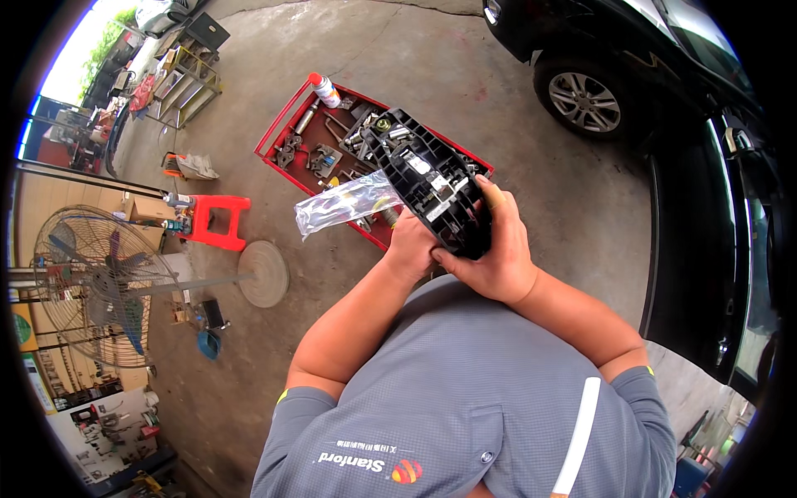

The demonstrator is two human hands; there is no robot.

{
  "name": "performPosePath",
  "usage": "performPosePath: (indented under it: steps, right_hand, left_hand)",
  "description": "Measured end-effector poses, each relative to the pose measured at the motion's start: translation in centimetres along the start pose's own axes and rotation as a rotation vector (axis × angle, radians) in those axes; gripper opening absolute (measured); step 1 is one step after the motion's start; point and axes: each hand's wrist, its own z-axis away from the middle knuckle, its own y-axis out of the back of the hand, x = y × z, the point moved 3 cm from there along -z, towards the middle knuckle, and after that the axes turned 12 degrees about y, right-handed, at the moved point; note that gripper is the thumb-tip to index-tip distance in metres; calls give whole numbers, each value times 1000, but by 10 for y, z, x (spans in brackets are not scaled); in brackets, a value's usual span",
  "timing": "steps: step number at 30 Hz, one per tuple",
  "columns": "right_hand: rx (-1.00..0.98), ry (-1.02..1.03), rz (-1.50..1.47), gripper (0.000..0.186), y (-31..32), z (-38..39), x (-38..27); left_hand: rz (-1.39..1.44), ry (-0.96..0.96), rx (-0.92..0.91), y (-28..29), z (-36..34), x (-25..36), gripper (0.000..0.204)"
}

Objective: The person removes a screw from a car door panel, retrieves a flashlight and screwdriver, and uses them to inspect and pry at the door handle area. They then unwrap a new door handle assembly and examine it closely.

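A ribbed black plastic car part (427, 178), oval with a white label and metal pieces on its face, is tilted up in front of my chest. My right hand (508, 257) grips its right edge, with the fingers along the rim and the thumb at the lower end. At the lower left of the part, my left hand (413, 247) is closed on it, its fingers mostly hidden. A clear plastic bag (344, 202) sticks out leftward beside my left hand; whether that hand pinches the bag too is hidden.
Beyond my hands stands a red tool cart (278, 133) with loose metal parts and a spray can (325, 90). Left are a red stool (220, 222), a large fan (104, 286) and its round base (264, 274). A black car (689, 207) stands to the right.
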Motion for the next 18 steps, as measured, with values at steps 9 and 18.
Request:
performPosePath:
  steps: [9,18]
  right_hand:
    - [-59,-82,17,101,0,-8,-5]
    - [-109,-112,30,105,-4,-12,-4]
  left_hand:
    - [158,50,92,-5,0,-1,22]
    - [298,111,111,6,-7,-3,31]
